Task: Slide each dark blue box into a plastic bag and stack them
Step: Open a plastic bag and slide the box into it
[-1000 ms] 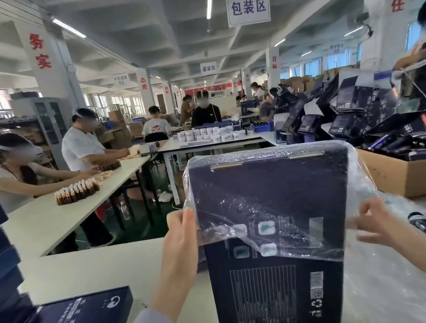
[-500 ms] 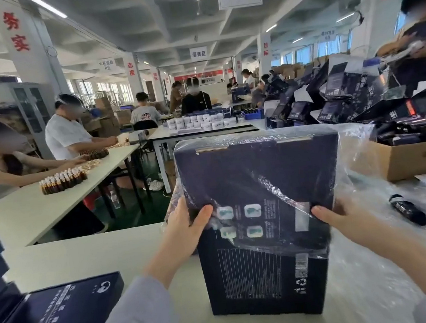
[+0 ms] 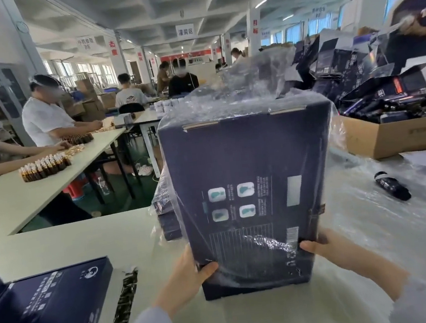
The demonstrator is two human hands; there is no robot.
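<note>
Nearest the camera, left hand (image 3: 185, 276): clasps the lower left corner of the dark blue box (image 3: 249, 183), thumb on the printed face, fingers wrapped behind the edge.
Right hand (image 3: 330, 248): grasps the lower right corner the same way, thumb in front, fingers round the side.
Dark blue box: stands upright on the white table (image 3: 57, 245) between the two hands, printed face towards the camera.
Plastic bag (image 3: 250, 82): covers the box from the top down to the hands (a narrow strip at the foot of the box looks bare). Its slack stands bunched above the box top.
Left of the left hand: a flat box (image 3: 46, 313), also dark blue, lies near the table's front edge.
Just beyond the left hand: a low stack of dark boxes (image 3: 166, 214) with film glinting over it, partly hidden behind the upright box.
Right of the right hand: clear plastic sheeting (image 3: 374, 236) is spread on the table, with a black bottle (image 3: 393, 188) lying on it.
Farther right: a cardboard carton (image 3: 394, 135) is heaped with dark packages.
Far left: rows of small brown vials (image 3: 44, 167) stand on a long table where seated people (image 3: 45, 122) work.
Far back: more tables and pillars (image 3: 254, 29) with red characters.
</note>
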